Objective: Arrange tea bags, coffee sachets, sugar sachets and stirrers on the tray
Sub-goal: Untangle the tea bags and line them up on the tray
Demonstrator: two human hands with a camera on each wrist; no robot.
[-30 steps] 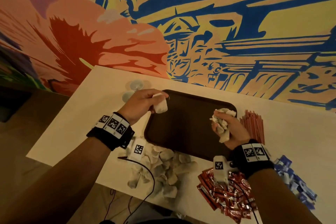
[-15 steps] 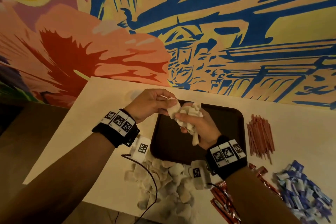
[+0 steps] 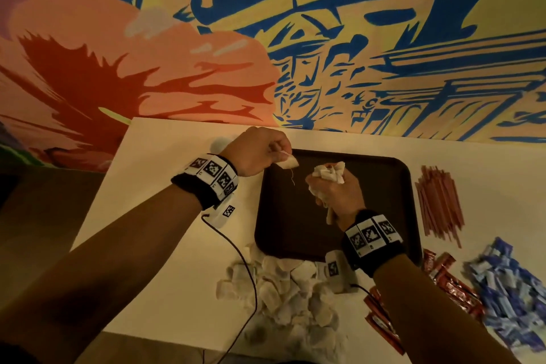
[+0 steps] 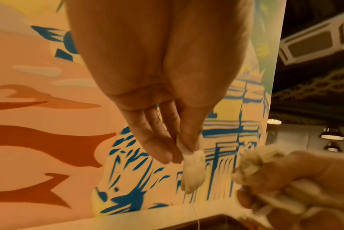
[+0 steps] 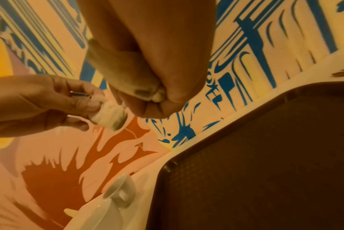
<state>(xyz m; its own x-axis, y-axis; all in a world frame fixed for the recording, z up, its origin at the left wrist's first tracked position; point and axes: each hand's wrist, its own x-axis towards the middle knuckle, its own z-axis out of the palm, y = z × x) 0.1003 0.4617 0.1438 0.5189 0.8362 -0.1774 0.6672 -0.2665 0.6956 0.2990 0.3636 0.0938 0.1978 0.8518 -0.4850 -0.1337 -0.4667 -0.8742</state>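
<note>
Left hand (image 3: 260,151) now pinches 1 tea bag (image 3: 291,162) by its top, string dangling, over the tray's (image 3: 393,186) far-left corner. 0.5 s ago both hands met mid-tray; now they're apart, so the bag looks pulled out of the bunch. 1.0 s ago the left already held 1 bag at that corner, so this reads as a repeat cycle: peel 1, place 1.

Right hand (image 3: 334,195) is clenched around a bunch of tea bags (image 3: 329,171), above tray centre. Tray floor looks bare; no bag visibly laid down yet. My read: early in the task.

Off-tray on the counter (image 3: 165,186): tea bag pile (image 3: 283,289) at the near edge, red coffee sachets (image 3: 443,278), stirrers (image 3: 440,201), blue sugar sachets (image 3: 508,289) far right.

Views: left wrist shows the thumb-and-finger grip on the bag clearly. Right wrist alone shows a white cup (image 5: 119,191) left of the tray. Head view alone shows the untouched stock.
</note>
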